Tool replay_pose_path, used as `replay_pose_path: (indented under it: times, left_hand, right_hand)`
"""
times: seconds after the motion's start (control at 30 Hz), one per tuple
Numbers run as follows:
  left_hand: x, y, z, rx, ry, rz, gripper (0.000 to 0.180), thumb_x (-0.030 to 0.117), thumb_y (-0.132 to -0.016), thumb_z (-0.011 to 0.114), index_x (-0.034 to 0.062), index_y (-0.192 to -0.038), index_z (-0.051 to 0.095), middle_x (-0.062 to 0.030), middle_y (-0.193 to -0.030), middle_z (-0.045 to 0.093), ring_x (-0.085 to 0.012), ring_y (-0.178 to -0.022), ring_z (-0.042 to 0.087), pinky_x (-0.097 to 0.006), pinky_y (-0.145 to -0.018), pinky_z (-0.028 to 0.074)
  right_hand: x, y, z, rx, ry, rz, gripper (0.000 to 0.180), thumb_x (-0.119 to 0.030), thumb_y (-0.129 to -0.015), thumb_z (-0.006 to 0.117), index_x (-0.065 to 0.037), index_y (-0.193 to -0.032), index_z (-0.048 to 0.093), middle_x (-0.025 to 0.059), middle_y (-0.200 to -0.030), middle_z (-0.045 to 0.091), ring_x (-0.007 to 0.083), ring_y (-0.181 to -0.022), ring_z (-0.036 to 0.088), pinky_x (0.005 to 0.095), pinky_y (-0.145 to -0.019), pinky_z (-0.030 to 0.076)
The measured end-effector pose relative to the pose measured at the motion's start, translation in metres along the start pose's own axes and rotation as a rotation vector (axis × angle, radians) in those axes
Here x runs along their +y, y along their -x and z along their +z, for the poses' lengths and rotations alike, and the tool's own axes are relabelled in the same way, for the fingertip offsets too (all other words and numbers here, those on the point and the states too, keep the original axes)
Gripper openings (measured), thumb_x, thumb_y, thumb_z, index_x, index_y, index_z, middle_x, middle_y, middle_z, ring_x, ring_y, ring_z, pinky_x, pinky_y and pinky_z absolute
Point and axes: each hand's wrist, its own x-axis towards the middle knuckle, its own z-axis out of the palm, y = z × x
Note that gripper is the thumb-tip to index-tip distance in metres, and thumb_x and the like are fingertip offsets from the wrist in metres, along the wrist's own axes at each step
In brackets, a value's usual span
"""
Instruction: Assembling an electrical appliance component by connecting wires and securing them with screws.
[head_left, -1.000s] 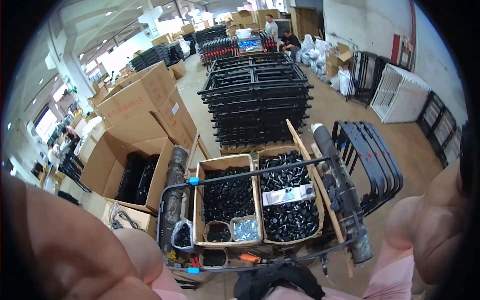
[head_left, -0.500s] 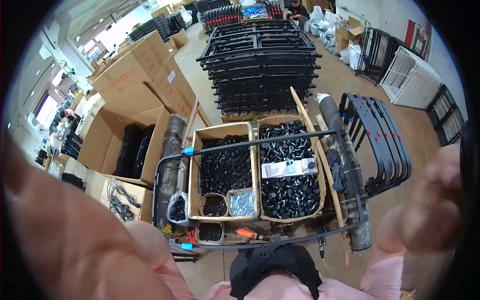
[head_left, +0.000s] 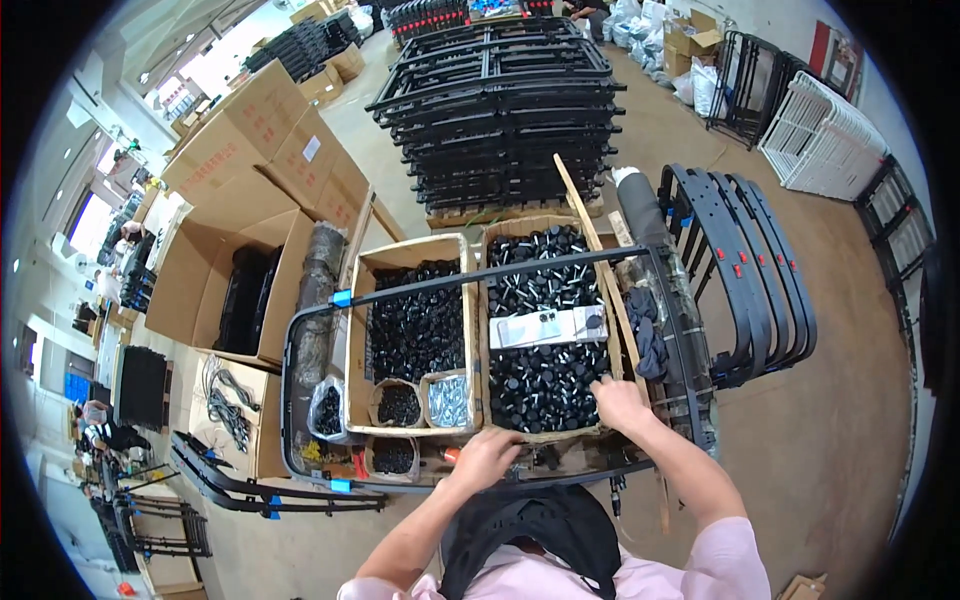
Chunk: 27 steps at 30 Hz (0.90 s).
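A concrete factory floor (head_left: 800, 440) spreads under a black metal-framed trolley (head_left: 300, 400), which carries two open cardboard boxes side by side. The left cardboard box (head_left: 357, 300) holds small black plastic caps, with two round tubs of parts and a clear bag of silvery screws (head_left: 449, 398) at its 6 o'clock end. The right cardboard box (head_left: 545, 228) is heaped with black round plastic knobs (head_left: 545, 385), and a white flat packet (head_left: 548, 327) lies across them.

The right hand (head_left: 620, 402) rests on the knobs at the 5 o'clock corner of that box, fingers curled down into the pile; whether they grip a knob cannot be told. The left hand (head_left: 487, 456) sits at the box's near edge, about 7 o'clock of the knob heap, fingers bent over the trolley rail, touching it.

At 12 o'clock stands a tall stack of black metal frames (head_left: 500, 120) on a pallet. At 3 o'clock curved black bars (head_left: 760, 270) lean just beside the trolley, and a dark rolled bundle (head_left: 650, 230) lies along its right rail. At 9 o'clock large open brown cartons (head_left: 210, 260) crowd close.

Bare floor lies open from 3 to 5 o'clock; the left side is hemmed in by cartons and black rails (head_left: 250, 490) on the ground.
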Motion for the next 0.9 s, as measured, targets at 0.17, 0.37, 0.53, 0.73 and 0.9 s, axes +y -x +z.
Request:
replay_pose_path:
  times: [0.17,0.37,0.53,0.73,0.9]
  left_hand:
    - [-0.021,-0.06,0.067,-0.111,-0.092,-0.037,0.02,0.019,-0.093,0.066,0.0086,-0.109,0.072,-0.0153,-0.103,0.071,-0.0353,-0.101,0.067,-0.046,-0.089,0.054]
    - [-0.049,-0.105,0.118,-0.151,-0.255,-0.088,0.033,0.017,-0.093,0.064,0.0159,-0.126,0.066,-0.0148,-0.102,0.069,-0.0366,-0.101,0.068,-0.048,-0.086,0.056]
    - [-0.044,-0.121,0.142,-0.197,-0.35,0.029,0.032,0.023,-0.09,0.07,0.0148,-0.119,0.062,-0.0165,-0.103,0.067,-0.0359,-0.098,0.07,-0.05,-0.079,0.059]
    - [-0.064,-0.136,0.142,-0.428,-0.444,0.113,0.027,0.022,-0.097,0.062,0.0128,-0.122,0.063,-0.0184,-0.105,0.068,-0.0367,-0.099,0.071,-0.05,-0.08,0.058]
    - [-0.07,-0.165,0.124,-0.185,0.294,-0.238,0.026,0.02,-0.102,0.053,0.0091,-0.118,0.069,-0.0195,-0.107,0.073,-0.0358,-0.098,0.071,-0.044,-0.087,0.055]
  right_hand:
    - [-0.002,-0.047,0.044,-0.147,0.403,0.094,0.026,-0.02,-0.095,0.06,-0.006,-0.114,0.071,0.0158,-0.11,0.073,0.027,-0.103,0.073,0.0397,-0.076,0.06]
    - [0.004,-0.05,0.076,-0.039,0.5,0.204,0.013,-0.02,-0.099,0.054,-0.014,-0.104,0.065,0.0084,-0.099,0.071,0.0241,-0.093,0.072,0.0374,-0.074,0.055]
    - [0.011,-0.036,0.077,0.055,0.473,0.15,0.012,-0.021,-0.097,0.056,-0.012,-0.099,0.065,0.0074,-0.093,0.071,0.0238,-0.085,0.073,0.0389,-0.071,0.055]
    - [0.008,-0.03,0.05,0.08,0.284,0.116,0.014,-0.018,-0.091,0.064,-0.013,-0.103,0.066,0.0111,-0.094,0.069,0.0292,-0.085,0.074,0.0439,-0.073,0.058]
    - [0.031,-0.005,0.035,0.188,-0.334,0.151,0.027,-0.006,-0.088,0.067,-0.01,-0.115,0.067,0.0124,-0.097,0.067,0.0267,-0.084,0.072,0.0416,-0.072,0.058]
